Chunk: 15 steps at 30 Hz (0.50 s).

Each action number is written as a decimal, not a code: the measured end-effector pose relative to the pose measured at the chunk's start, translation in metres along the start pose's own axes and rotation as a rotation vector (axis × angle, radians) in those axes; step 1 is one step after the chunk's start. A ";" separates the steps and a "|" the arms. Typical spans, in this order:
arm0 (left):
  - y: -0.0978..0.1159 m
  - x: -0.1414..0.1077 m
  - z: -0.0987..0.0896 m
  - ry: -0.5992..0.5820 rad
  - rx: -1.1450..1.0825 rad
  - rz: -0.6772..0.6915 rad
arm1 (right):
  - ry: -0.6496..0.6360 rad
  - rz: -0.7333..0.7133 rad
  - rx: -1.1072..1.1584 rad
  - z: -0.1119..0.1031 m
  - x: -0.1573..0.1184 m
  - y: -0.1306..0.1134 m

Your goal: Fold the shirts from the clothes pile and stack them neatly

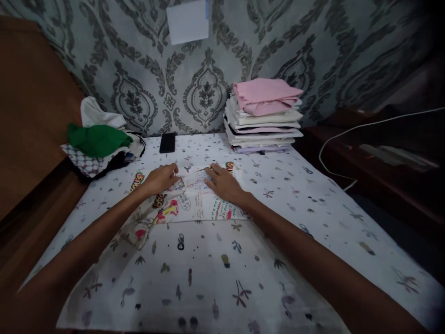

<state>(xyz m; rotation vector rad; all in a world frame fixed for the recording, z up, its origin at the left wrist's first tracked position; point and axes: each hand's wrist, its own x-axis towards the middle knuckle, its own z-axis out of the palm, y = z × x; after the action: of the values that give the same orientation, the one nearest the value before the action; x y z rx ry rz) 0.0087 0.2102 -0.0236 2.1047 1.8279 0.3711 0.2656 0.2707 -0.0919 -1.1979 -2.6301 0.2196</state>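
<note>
A white garment [198, 208] with colourful lettering and drawings, perhaps a shirt, lies partly folded on the patterned sheet. One sleeve-like part [137, 229] sticks out at its lower left. My left hand [162, 178] rests at the garment's upper left, its fingers curled and angled inward; whether cloth is between them is hidden. Across the upper right of the cloth, my right hand [224, 183] lies flat with its fingers spread, pressing on the surface.
Behind to the right stands a stack of folded clothes [264, 120], pink on top. Crumpled clothes [100, 141], green and white, lie at the far left. A black phone [167, 143] lies near the wall. A white cable [323, 148] hangs over dark furniture at the right.
</note>
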 end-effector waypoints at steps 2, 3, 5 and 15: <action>0.004 -0.041 -0.005 -0.017 0.050 0.012 | -0.008 0.005 0.002 -0.004 0.000 -0.004; 0.007 -0.063 -0.006 -0.026 0.062 0.007 | -0.005 0.006 -0.002 -0.007 0.000 -0.008; 0.010 -0.103 -0.002 -0.027 0.167 -0.008 | 0.015 -0.015 -0.005 -0.012 0.000 -0.018; -0.028 -0.157 -0.007 -0.037 0.239 -0.267 | 0.078 -0.436 0.245 -0.001 0.016 -0.078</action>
<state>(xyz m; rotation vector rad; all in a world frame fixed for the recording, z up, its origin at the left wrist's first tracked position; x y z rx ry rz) -0.0425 0.0592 -0.0257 1.9567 2.1881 0.0493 0.1996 0.2321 -0.0699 -0.5295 -2.6213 0.3879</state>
